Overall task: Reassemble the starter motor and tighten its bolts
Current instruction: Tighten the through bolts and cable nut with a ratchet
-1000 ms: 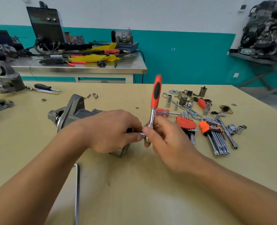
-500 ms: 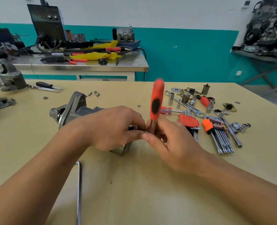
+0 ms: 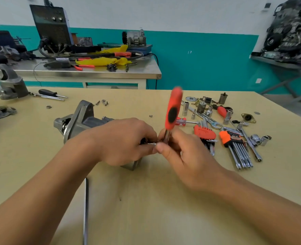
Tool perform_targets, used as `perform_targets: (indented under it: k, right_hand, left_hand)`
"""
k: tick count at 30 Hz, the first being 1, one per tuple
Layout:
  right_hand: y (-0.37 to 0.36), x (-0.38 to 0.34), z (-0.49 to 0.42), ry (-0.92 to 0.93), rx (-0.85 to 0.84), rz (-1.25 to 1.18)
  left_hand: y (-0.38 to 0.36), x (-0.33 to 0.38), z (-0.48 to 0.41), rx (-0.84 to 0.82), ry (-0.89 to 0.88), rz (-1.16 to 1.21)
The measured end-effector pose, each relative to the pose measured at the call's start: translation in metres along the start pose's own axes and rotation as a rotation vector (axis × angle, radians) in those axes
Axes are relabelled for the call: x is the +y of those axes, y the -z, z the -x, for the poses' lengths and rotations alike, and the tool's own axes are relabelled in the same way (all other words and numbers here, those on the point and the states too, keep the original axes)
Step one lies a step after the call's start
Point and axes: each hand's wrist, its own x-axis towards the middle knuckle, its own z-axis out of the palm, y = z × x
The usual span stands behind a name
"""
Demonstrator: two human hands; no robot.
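The grey starter motor (image 3: 79,121) lies on its side on the tan table (image 3: 146,200), nose to the left. My left hand (image 3: 121,140) grips its right end and covers it. My right hand (image 3: 179,152) holds a ratchet wrench with an orange and black handle (image 3: 173,110) by its metal neck. The handle stands nearly upright and is blurred. The wrench's socket end (image 3: 154,143) meets the motor's end between my two hands; the bolt is hidden.
Two orange hex key sets (image 3: 234,144), sockets, spanners and a small screwdriver lie to the right. Loose screws (image 3: 103,102) sit behind the motor. A vise (image 3: 10,85) stands at the far left. A steel bench with a welder is behind.
The ratchet handle has swung slightly, from leaning a little left to leaning a little right of upright. Both hands stay at the motor's right end.
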Motion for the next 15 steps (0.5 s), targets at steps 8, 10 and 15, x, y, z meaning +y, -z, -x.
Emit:
perform_targets:
  k: [8, 10, 15]
  right_hand:
    - [-0.01, -0.005, -0.003, -0.328, -0.016, -0.477]
    - [-0.002, -0.001, 0.001, -0.035, -0.005, -0.055]
    - [-0.01, -0.009, -0.004, -0.433, 0.021, -0.514]
  left_hand:
    - [0.001, 0.0, 0.002, 0.018, -0.019, 0.019]
    - [0.002, 0.001, 0.002, -0.004, -0.012, 0.015]
    - [-0.001, 0.002, 0.001, 0.023, 0.033, -0.076]
